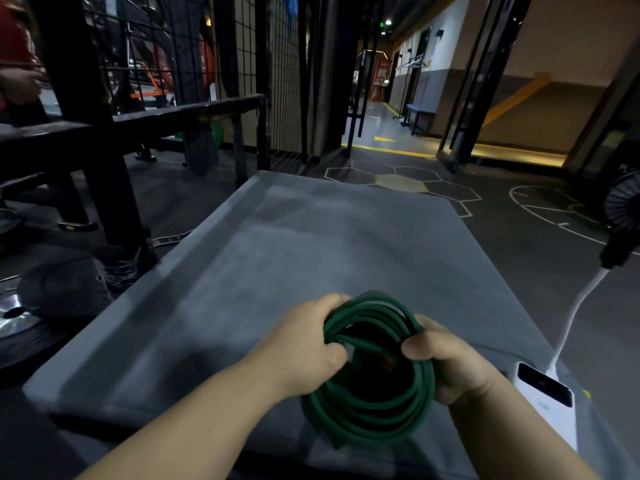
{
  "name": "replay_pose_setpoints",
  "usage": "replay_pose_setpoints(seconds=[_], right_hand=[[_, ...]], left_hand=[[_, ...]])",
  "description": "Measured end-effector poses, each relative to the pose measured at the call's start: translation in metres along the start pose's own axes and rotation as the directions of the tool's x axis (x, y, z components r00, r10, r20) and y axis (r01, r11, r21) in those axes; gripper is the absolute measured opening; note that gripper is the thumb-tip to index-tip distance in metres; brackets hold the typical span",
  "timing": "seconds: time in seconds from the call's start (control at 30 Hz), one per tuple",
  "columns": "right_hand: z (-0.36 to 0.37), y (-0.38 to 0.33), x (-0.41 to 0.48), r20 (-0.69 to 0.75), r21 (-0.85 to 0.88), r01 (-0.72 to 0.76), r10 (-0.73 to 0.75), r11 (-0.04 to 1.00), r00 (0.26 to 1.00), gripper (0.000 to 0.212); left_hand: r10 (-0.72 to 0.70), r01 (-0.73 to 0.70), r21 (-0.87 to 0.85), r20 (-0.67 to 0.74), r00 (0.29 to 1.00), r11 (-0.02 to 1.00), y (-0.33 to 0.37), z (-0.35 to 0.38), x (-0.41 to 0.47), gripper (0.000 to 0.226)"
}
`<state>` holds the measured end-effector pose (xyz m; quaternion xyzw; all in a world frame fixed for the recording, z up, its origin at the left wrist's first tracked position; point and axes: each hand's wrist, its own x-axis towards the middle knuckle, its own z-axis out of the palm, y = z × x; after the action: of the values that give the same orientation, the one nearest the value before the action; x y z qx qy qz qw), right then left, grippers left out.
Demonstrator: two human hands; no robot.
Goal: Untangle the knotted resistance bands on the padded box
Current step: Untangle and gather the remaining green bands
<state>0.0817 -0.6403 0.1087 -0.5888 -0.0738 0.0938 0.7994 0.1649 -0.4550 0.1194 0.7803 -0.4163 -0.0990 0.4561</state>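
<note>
Lying beside the gripped green bands [363, 424]: white device [547, 415], cable [571, 317].

We see green resistance bands [367, 429] bunched into one loose coil of many loops (several strands cross at its top). It sits by the near edge of the grey padded box [277, 258], toward the near right corner, our left hand [304, 344] and right hand [453, 365] gripping opposite sides.

**One head-worn view, looking forward and down**

A single wide-angle camera sat on the person's head, tilted down over the padded box [294, 244]. It was close: the left hand [304, 344] and right hand [457, 365], gripping the resistance bands [374, 420], filled the lower centre. The floor [519, 244] receded toward the upper right.
</note>
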Motion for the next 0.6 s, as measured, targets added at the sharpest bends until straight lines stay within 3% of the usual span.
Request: replay_pose_setpoints(seconds=[0.07, 0.13, 0.27, 0.4, 0.5, 0.6], right_hand=[[0.0011, -0.0008, -0.0011, 0.035, 0.009, 0.006, -0.007, 1.0, 0.999, 0.049], [0.0037, -0.0027, -0.0003, 0.086, 0.047, -0.012, 0.008, 0.999, 0.996, 0.05], [0.0083, -0.0012, 0.0029, 0.15, 0.095, -0.022, 0.007, 0.995, 0.989, 0.051], [0.0088, 0.0032, 0.0056, 0.207, 0.215, -0.004, -0.041, 0.977, 0.977, 0.052], [0.0082, 0.0019, 0.0073, 0.152, 0.162, -0.022, -0.003, 0.987, 0.988, 0.051], [0.0086, -0.0007, 0.0071, 0.161, 0.171, 0.013, -0.041, 0.985, 0.986, 0.051]], left_hand=[[0.024, -0.022, 0.051, -0.037, 0.999, 0.998, -0.0026, 0.0009, -0.0002, 0.051], [0.017, -0.013, 0.053, -0.072, 0.997, 0.999, -0.0051, 0.0028, -0.0012, 0.053], [0.002, -0.007, -0.058, -0.089, 0.996, 0.998, -0.0032, 0.0064, -0.0034, 0.045], [-0.07, 0.068, -0.161, -0.008, 0.998, 0.985, -0.0015, 0.0064, -0.0042, 0.045], [-0.08, 0.085, -0.203, 0.033, 0.996, 0.976, 0.0002, 0.003, -0.0036, 0.04], [-0.072, 0.065, -0.224, -0.02, 0.997, 0.972, 0.0031, 0.0008, -0.0035, 0.034]])
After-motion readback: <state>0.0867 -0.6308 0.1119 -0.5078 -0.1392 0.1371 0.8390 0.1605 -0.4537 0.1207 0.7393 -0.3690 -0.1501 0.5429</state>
